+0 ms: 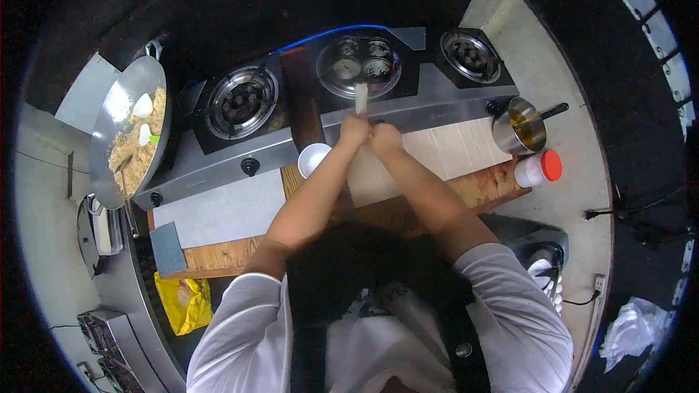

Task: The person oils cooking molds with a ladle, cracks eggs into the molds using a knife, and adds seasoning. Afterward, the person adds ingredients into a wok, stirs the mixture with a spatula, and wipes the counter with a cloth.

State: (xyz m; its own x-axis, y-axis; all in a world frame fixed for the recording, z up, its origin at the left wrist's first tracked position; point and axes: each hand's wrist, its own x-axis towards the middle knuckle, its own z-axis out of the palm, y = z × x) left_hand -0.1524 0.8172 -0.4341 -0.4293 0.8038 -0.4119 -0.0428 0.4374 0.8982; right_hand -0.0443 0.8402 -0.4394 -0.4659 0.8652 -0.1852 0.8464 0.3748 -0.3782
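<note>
A dark pan (364, 58) with several round hollows sits over the middle burner, and its pale handle (362, 94) points toward me. My left hand (354, 129) is closed round the near end of that handle. Close beside it on the right, my right hand (385, 137) is closed near the stove's front edge; what it holds, if anything, is hidden. One hollow at the front left of the pan looks filled with something yellowish. A white bowl (314, 159) stands just left of my left forearm.
A large wok (105, 142) of fried-looking food stands at the left, near a bare burner (242, 102). Another burner (471, 56) is at the right, with a steel pot (519, 127) holding yellow liquid and a red-lidded jar (539, 168) below. A yellow bag (182, 304) lies lower left.
</note>
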